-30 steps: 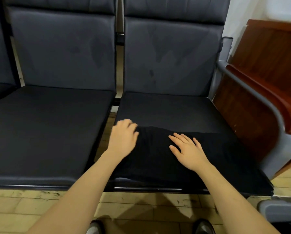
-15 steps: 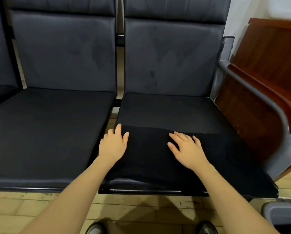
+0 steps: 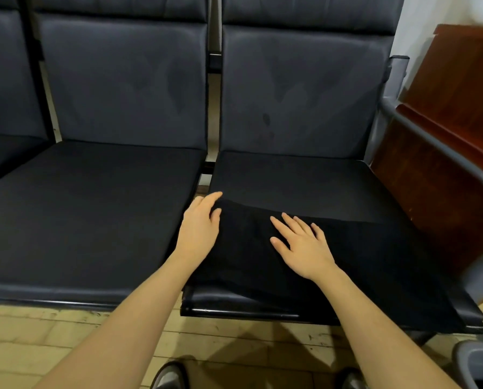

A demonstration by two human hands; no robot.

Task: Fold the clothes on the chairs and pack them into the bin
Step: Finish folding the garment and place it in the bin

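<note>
A row of dark padded chairs (image 3: 116, 209) stands on a tiled floor. A black garment (image 3: 304, 276) lies folded flat across the front of the right-hand seat. The right hand (image 3: 300, 245) rests flat on it, fingers spread. The left hand (image 3: 201, 228) touches its left edge, fingers straight and loosely together.

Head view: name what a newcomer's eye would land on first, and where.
Two bare forearms reach up from the bottom edge. The right hand lies flat on a black garment spread over the front of the right chair seat, and the left hand touches its left corner. A grey bin peeks in at bottom right.
</note>
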